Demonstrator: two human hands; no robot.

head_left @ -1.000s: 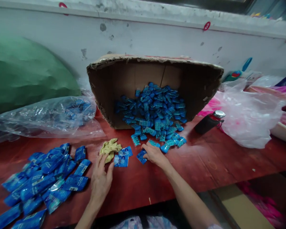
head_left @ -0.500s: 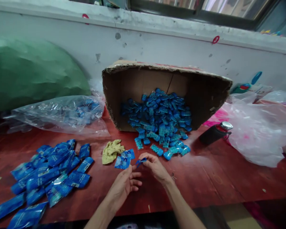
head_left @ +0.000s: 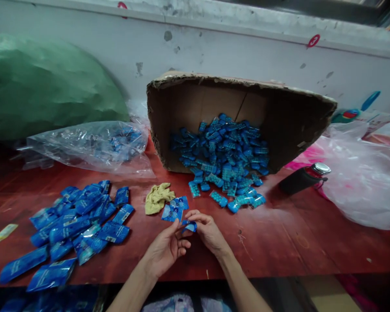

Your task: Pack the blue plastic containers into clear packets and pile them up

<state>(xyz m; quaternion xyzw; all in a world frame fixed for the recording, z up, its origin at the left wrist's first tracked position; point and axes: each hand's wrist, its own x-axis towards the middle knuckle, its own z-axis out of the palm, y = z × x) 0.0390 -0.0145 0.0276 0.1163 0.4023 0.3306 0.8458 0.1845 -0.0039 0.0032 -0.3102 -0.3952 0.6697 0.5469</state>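
Near the table's front middle, a small blue packet [head_left: 190, 225] is pinched between the fingertips of both hands. My left hand [head_left: 165, 248] touches its left side with thumb and fingers, the lower fingers curled. On its other side, my right hand [head_left: 208, 232] grips the packet between thumb and forefinger. Just beyond them lie flat blue printed packets [head_left: 173, 211], beside a crumpled yellow-green cloth [head_left: 158, 198]. Small blue pieces in clear wrap [head_left: 227, 147] spill from a tipped cardboard box [head_left: 156, 125]. A pile of filled blue pouches [head_left: 69, 223] lies at the left.
A clear plastic bag [head_left: 84, 147] with blue packets lies behind the pouches, before a large green sack [head_left: 52, 86]. To the right, a dark bottle [head_left: 299, 178] leans beside a white plastic bag [head_left: 360, 177]. The table [head_left: 279, 242] ends near my forearms.
My left hand has closed onto the blue packet, which now shows a broader face between both hands. The view has shifted slightly, with the window mostly out of sight.
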